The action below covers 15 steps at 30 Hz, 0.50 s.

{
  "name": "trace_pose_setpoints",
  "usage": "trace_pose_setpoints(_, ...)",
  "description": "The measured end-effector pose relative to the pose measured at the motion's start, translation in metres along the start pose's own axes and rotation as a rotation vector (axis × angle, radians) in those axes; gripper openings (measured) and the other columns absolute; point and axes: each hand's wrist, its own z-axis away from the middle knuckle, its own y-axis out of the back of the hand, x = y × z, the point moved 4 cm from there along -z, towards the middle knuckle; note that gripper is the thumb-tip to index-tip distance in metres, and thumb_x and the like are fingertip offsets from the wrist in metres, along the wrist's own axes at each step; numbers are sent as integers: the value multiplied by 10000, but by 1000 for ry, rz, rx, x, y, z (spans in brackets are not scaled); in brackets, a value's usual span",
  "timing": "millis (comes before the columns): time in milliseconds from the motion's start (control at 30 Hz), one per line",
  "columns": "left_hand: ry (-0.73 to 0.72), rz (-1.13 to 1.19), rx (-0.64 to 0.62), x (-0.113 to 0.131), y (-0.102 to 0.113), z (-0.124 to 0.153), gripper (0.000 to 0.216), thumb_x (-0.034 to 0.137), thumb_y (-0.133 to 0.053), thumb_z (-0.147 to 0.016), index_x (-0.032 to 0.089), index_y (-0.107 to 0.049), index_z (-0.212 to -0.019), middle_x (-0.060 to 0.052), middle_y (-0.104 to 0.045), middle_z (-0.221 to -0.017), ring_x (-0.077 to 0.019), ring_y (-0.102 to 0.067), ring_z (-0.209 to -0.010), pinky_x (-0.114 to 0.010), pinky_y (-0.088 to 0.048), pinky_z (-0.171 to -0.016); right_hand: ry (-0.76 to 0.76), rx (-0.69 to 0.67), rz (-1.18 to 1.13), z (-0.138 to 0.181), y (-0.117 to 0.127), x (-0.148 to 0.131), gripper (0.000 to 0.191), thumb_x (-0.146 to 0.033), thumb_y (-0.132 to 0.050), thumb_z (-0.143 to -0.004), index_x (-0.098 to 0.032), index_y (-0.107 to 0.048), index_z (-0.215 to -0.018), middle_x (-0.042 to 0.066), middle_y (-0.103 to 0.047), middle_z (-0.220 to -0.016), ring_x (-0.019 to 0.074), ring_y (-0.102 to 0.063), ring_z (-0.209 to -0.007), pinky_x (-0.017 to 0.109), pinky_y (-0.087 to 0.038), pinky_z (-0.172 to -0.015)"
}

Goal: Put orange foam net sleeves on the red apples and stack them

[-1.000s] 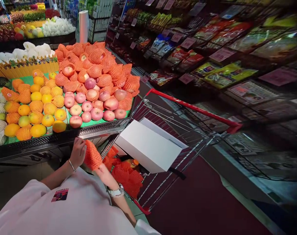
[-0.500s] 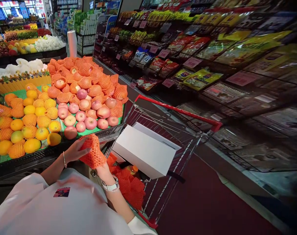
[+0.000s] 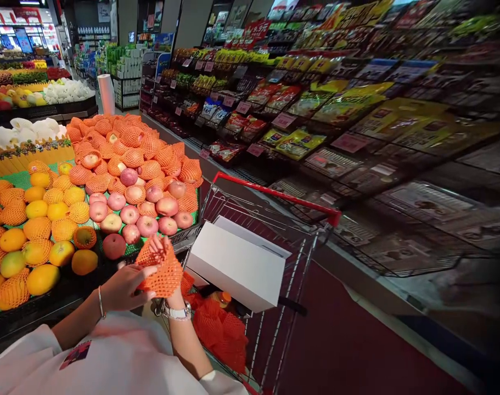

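Observation:
An orange foam fruit net [image 3: 167, 277] is pulled over my right hand [image 3: 158, 248], whose outstretched fingers show at its upper opening. The mesh covers most of that palm, and no fruit shows inside it. From the left, my left hand [image 3: 128, 285] grips the side of the net, with some of its fingers hidden. Both hands are just in front of the display edge, near bare pink apples [image 3: 146, 226] and yellow-orange fruit [image 3: 44, 280]. More apples in orange nets [image 3: 130, 137] are heaped behind.
A shopping cart [image 3: 274, 197] with a red rail stands to my right. It carries a white box [image 3: 237, 263], a bottle with an orange cap [image 3: 224, 298] and orange netting [image 3: 223, 334]. Shelves of packaged food [image 3: 299, 144] line the right side. A plastic bag roll [image 3: 106, 94] stands behind the apples.
My right fingers now show at the net's upper opening; earlier the net and my left hand hid them. My left hand has shifted lower along the net. The view has turned slightly right.

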Motion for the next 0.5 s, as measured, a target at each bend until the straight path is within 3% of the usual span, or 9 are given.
trace_pose_setpoints(133,12,-76,-33,9,-5,0,585,352,-471,-924,170,-343,-1465,-116,-712,-1058,-260,-661,-981,-375,-516,-882,-17,152,-117,2,12,-5,469,-460,-451,-890,-455,-442,-1359,-37,-529,-1406,141,-525,-1290,442,-387,-1151)
trace_pose_setpoints(300,-55,-101,31,17,-8,3,495,316,-454,-951,215,-410,-1433,-116,-642,-1264,-249,-578,-1178,-409,-414,-1057,-54,116,-191,8,7,-19,631,-420,-569,-831,-429,-369,-1429,-41,-427,-1512,143,-410,-1399,436,-291,-1200)
trace_pose_setpoints(400,-110,-51,40,21,-9,8,459,288,-415,-969,214,-414,-1422,-108,-631,-1301,-214,-571,-1216,-371,-409,-1075,-76,132,-218,14,9,-23,580,-447,-551,-839,-411,-421,-1404,-23,-450,-1498,153,-467,-1354,408,-337,-1172)
trace_pose_setpoints(500,-95,-40,-23,25,-8,6,442,281,-444,-959,218,-448,-1397,-93,-697,-1179,-219,-649,-1089,-362,-488,-969,-106,148,-264,18,10,-18,579,-509,-575,-802,-399,-478,-1362,-4,-491,-1463,157,-567,-1234,361,-435,-1086)
